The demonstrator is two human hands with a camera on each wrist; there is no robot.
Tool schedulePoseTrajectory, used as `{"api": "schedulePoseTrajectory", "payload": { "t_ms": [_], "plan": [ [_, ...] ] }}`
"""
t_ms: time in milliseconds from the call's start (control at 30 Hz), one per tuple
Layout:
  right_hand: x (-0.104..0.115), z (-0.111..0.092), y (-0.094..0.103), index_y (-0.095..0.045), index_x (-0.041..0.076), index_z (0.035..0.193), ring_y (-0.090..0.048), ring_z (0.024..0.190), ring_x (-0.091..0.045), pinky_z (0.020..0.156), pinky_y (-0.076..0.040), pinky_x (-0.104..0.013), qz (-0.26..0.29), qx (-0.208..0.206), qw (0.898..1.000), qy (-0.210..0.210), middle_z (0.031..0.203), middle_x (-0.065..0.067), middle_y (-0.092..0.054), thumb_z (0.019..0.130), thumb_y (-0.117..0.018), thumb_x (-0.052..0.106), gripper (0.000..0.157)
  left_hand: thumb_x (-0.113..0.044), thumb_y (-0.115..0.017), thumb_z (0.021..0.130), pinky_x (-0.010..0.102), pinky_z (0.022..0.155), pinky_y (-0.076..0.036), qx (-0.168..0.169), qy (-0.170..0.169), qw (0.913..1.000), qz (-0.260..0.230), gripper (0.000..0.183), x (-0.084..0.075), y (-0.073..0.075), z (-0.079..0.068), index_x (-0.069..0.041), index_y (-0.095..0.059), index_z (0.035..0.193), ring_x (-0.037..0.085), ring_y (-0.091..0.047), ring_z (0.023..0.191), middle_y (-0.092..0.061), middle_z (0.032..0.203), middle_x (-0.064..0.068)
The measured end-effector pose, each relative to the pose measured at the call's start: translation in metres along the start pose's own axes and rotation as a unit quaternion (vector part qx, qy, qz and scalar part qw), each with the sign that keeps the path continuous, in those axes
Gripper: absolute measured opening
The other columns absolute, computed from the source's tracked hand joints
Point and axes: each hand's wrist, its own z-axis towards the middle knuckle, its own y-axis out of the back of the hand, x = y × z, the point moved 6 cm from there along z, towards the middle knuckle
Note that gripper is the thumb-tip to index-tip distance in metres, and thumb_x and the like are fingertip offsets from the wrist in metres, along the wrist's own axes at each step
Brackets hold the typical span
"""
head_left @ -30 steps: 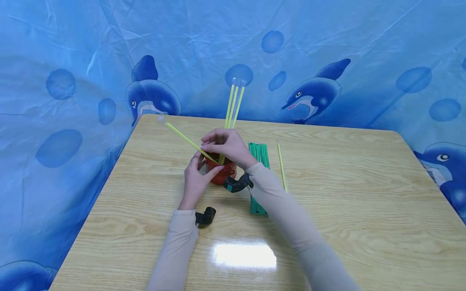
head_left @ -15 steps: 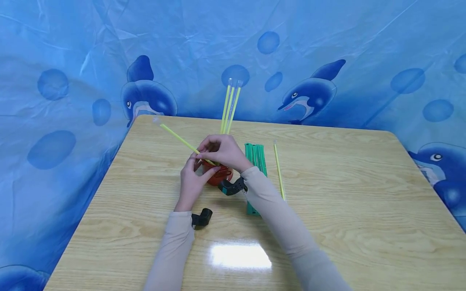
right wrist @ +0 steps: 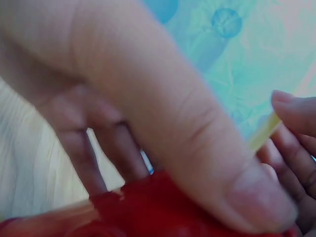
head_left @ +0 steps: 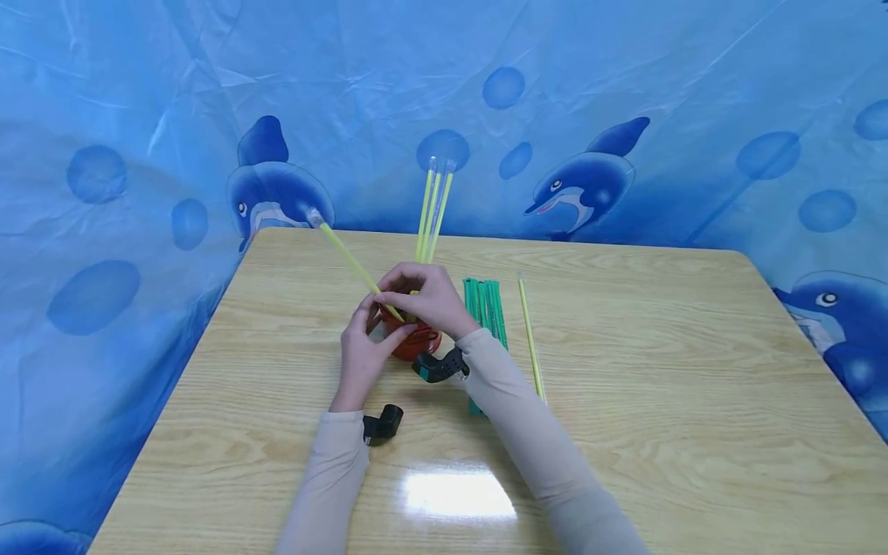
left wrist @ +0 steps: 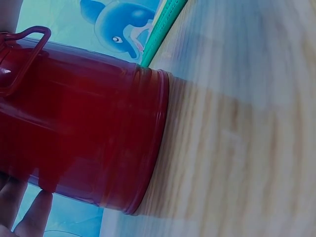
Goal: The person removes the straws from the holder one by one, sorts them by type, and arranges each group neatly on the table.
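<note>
A red pail (head_left: pixel 409 351) with a wire handle stands on the table, seen close up as a red wall (left wrist: pixel 84 123) in the left wrist view. My left hand (head_left: pixel 362 351) holds it, thumb on the near rim and fingers (left wrist: pixel 34 212) on its far side. My right hand (head_left: pixel 426 297) pinches a yellow straw (head_left: pixel 350 258) in a clear wrapper over the mouth. This straw leans to the left, its lower end inside the pail. Several wrapped yellow straws (head_left: pixel 430 216) rise from the pail behind the right hand, which partly hides the mouth.
Right of the pail lie several green strips (head_left: pixel 486 304) side by side, partly under the right forearm. Farther right, one more yellow straw (head_left: pixel 529 331) lies on the wooden table (head_left: pixel 659 370). A blue dolphin-print sheet (head_left: pixel 388 92) hangs behind the table.
The pinched straw first leaned lower, then tipped more upright, its wrapped top rising. My right hand sits a little lower over the pail. My left hand keeps its hold; the head view shifted slightly.
</note>
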Motion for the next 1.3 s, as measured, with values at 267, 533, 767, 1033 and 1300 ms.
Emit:
{"api": "schedulePoseTrajectory", "payload": {
  "t_ms": [267,533,767,1033,1300],
  "plan": [
    [0.003,-0.004,0.007,-0.069,-0.005,0.096,-0.064,0.076,-0.03,0.069,-0.055,-0.043,0.084,-0.042,0.996,-0.01,0.089,-0.009,-0.068,0.086,-0.067,0.003,0.013,-0.014,-0.075,0.082,0.039,0.106,-0.037,0.003,0.001,1.0,0.005,0.071,-0.001,-0.001,0.0,-0.011,-0.039,0.143,0.025,-0.044,0.128,-0.044,0.142,0.009],
    [0.013,-0.012,0.02,-0.067,-0.008,0.093,-0.064,0.076,-0.018,0.071,-0.052,-0.054,0.122,-0.107,0.986,0.026,0.087,-0.002,-0.069,0.086,-0.066,0.001,0.012,-0.012,-0.073,0.083,0.037,0.105,-0.038,0.005,-0.017,0.9998,-0.002,0.069,-0.003,-0.002,0.002,-0.012,-0.04,0.143,0.02,-0.044,0.128,-0.048,0.139,0.007],
    [0.017,-0.025,0.034,-0.066,-0.01,0.091,-0.064,0.075,-0.026,0.068,-0.055,-0.044,0.13,-0.151,0.979,0.04,0.084,-0.001,-0.068,0.085,-0.068,0.004,0.015,-0.016,-0.076,0.081,0.035,0.105,-0.038,0.002,-0.02,0.9998,0.0,0.07,-0.003,-0.001,0.001,-0.011,-0.041,0.142,0.017,-0.044,0.128,-0.047,0.14,0.005],
    [0.019,-0.04,0.061,-0.072,0.006,0.086,-0.066,0.08,-0.016,0.079,-0.055,-0.033,0.156,-0.208,0.963,0.067,0.085,-0.002,-0.068,0.084,-0.065,-0.005,0.014,-0.019,-0.076,0.081,0.041,0.105,-0.037,0.002,-0.008,1.0,-0.001,0.074,0.0,-0.001,-0.001,-0.008,-0.038,0.144,0.025,-0.043,0.13,-0.043,0.143,0.01],
    [0.03,-0.048,0.078,-0.073,0.019,0.084,-0.068,0.079,-0.015,0.079,-0.055,-0.034,0.168,-0.257,0.946,0.1,0.083,0.0,-0.07,0.085,-0.061,-0.009,0.031,-0.019,-0.077,0.08,0.037,0.106,-0.037,0.006,-0.006,1.0,0.0,0.076,-0.001,-0.001,0.001,-0.007,-0.037,0.144,0.023,-0.042,0.13,-0.043,0.143,0.009]
  ]
}}
